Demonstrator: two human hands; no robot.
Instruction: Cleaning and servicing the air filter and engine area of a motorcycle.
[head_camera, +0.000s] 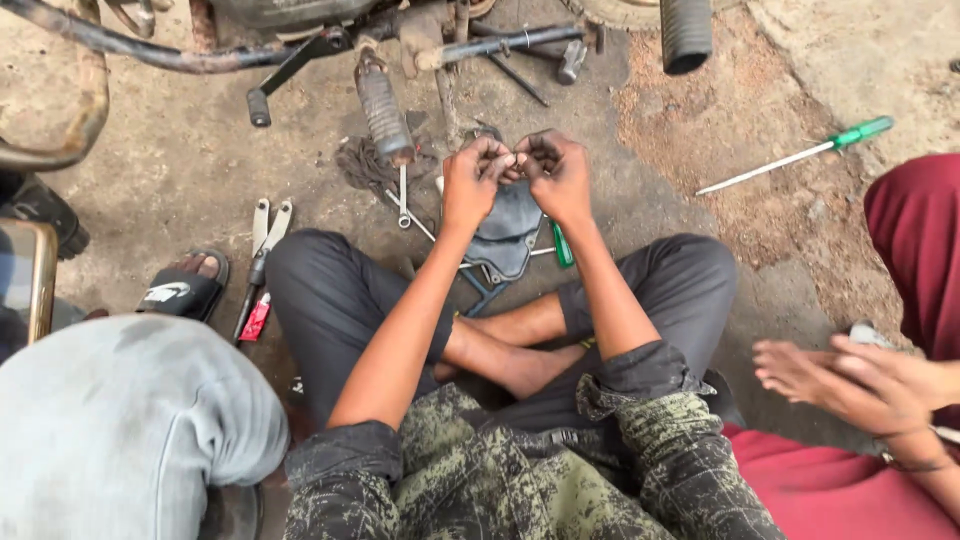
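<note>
You sit cross-legged on the concrete floor (200, 160), both arms stretched forward. Your left hand (472, 182) and right hand (556, 175) meet knuckle to knuckle, fingers curled tight around something very small pinched between the fingertips; what it is cannot be told, it is hidden by the fingers. Directly under the hands lies a dark cover (508, 235), flat on the floor between your knees, apparently already off the motorcycle (300, 30) that stands along the far edge of the floor. Just left of the cover: a small spanner (402, 198) and a rag (365, 160) by the footpeg (383, 112). A green-handled tool (562, 246) lies touching the cover's right edge. Pliers (262, 262) lie further left, near a sandal (182, 290). A green screwdriver (800, 155) lies well apart to the right. Judgement: removal looks done, the fiddly work on the small piece is in hand, refitting is left. Another person's hands (850, 380) are at the right edge, clasped around something pale.
</note>
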